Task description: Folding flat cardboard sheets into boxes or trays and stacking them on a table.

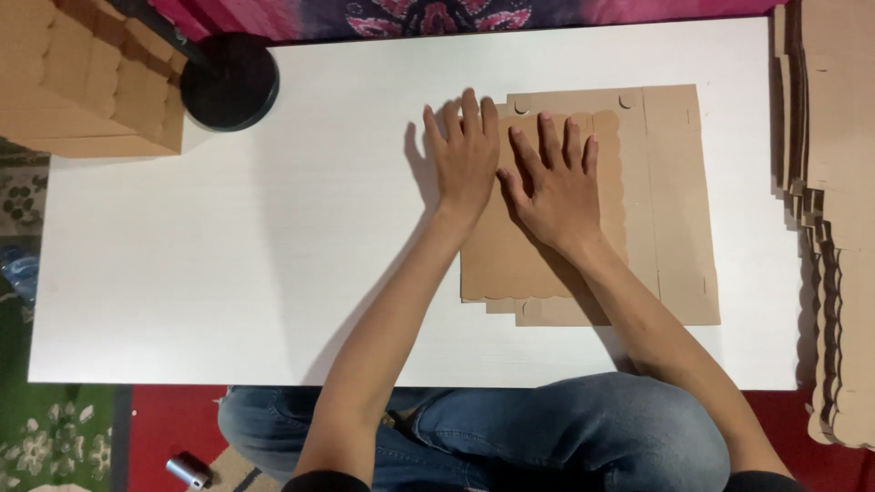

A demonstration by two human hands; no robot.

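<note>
A flat brown cardboard box blank (670,210) lies on the white table (228,273), right of centre, with a folded flap that has a scalloped edge. My left hand (465,159) presses flat on the flap's left edge, fingers spread, partly over the bare table. My right hand (556,182) lies flat beside it on the folded flap, fingers apart. Neither hand grips anything.
A stack of folded brown boxes (87,77) stands at the table's far left corner beside a round black base (230,82). A pile of flat cardboard blanks (834,219) runs along the right edge. My legs in jeans (565,437) are under the near edge.
</note>
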